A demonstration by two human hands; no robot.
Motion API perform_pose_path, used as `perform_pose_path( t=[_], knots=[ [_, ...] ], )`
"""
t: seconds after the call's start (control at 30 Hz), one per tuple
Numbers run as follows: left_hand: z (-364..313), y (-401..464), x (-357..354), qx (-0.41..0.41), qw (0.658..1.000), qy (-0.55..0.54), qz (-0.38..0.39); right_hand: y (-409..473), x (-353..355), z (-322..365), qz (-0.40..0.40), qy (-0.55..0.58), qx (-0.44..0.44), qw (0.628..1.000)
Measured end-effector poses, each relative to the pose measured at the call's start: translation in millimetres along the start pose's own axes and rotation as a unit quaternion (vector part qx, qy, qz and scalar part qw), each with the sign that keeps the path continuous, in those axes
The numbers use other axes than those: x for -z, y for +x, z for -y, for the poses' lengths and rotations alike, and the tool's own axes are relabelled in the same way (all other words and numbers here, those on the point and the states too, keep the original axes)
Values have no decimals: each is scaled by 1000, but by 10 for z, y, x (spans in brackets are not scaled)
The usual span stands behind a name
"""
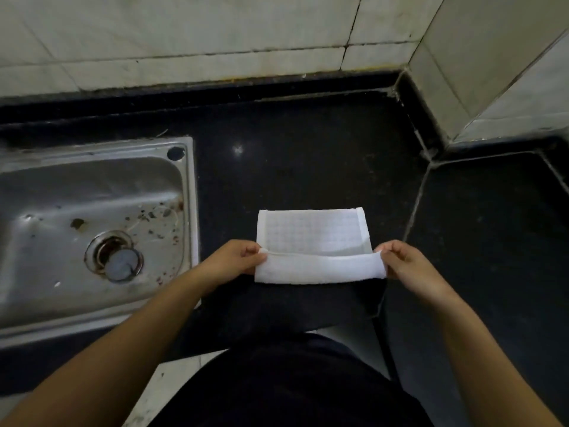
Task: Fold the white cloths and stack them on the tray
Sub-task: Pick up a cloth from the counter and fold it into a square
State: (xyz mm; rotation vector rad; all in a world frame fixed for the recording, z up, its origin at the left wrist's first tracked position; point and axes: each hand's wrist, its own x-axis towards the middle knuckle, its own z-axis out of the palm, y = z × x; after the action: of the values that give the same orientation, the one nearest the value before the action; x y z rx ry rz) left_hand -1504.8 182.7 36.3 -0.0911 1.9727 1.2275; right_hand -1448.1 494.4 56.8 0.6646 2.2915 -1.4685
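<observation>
Your left hand (238, 257) and right hand (403, 261) each pinch a near corner of the white cloth (314, 238) on the black bench (308, 167), lifting that edge so it folds evenly away from you.

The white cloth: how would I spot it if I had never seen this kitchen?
Start at the steel sink set in the black counter. Just right of it, near the counter's front edge, lies the white cloth; the left hand and right hand pinch its near edge, folding it. It is the only white, faintly checked thing on the dark surface.
</observation>
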Motion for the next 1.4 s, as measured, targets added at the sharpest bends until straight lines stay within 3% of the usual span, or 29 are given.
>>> perform_pose_path(
  t=[0.1, 0.3, 0.4, 0.5, 0.6, 0.67, 0.77, 0.83, 1.0, 1.13, 1.23, 1.4],
  knots=[
    [15, 46, -28, 11, 999, 33, -21, 106, -30, -18, -4, -29, -17, 999],
    [-316, 378, 65, -84, 959, 160, -217, 551, -104, 317, -143, -47, 14, 989],
    [-354, 525, 40, -94, 939, 199, -263, 737, -180, 410, -153, -74, 17, 985],
    [-217, 584, -50, -67, 916, 277, -282, 832, -296, 352, -160, -181, 7, 970],
    [-107, 487, -139, -52, 907, 271, -319, 827, -452, 397, -178, -339, 41, 923],
    [-18, 388, -206, -45, 900, 277, -333, 819, -669, 570, -149, -376, 117, 907],
    [128, 271, -335, -23, 880, 338, -333, 877, -1147, 858, -3, -400, 200, 895],
    [165, 257, -380, -11, 872, 356, -335, 933, -1427, 988, 58, -443, 212, 869],
    [115, 284, -366, -7, 883, 344, -319, 1063, -1596, 1147, 122, -532, 169, 821],
    [19, 297, -307, -34, 913, 303, -270, 1010, -1314, 1223, 169, -372, 172, 896],
    [-243, 356, -126, -100, 953, 153, -243, 952, -961, 1407, 135, -249, 198, 938],
    [-1052, 296, 328, -274, 912, 48, -301, 752, -325, 1858, 48, -99, 271, 956]
  ],
)
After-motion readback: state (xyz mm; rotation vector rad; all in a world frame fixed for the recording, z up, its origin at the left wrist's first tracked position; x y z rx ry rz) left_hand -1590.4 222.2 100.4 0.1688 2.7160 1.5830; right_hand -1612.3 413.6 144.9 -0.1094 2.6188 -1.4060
